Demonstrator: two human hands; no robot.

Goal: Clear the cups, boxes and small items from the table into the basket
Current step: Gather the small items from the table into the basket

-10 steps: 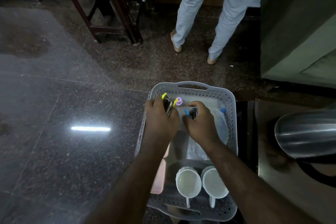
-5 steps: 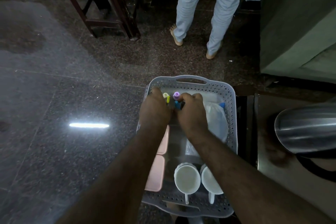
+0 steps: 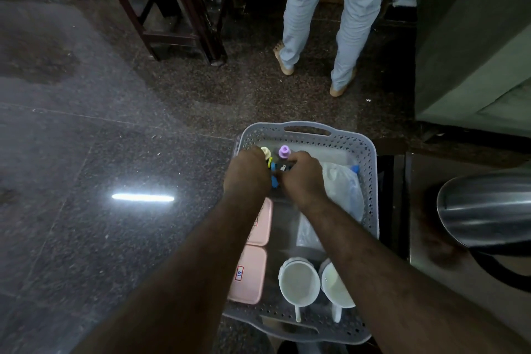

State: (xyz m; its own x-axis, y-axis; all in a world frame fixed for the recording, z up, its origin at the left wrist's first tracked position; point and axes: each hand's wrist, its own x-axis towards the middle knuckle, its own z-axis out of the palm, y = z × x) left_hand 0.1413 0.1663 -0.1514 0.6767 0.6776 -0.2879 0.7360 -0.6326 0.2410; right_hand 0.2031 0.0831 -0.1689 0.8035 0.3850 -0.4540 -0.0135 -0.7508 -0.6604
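Both hands — left hand (image 3: 249,172) and right hand (image 3: 301,178) — are closing together, clamped on small markers (image 3: 275,165), lowering them into the basket (image 3: 370,169) — releasing comes next.

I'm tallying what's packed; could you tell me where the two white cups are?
In the head view, the two white cups sit side by side at the basket's near end, right of the pink boxes.

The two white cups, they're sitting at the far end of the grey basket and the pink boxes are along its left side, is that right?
Not quite. In the head view the two white cups sit at the near end of the grey basket, closest to the person, not the far end. The pink boxes do lie along its left side.
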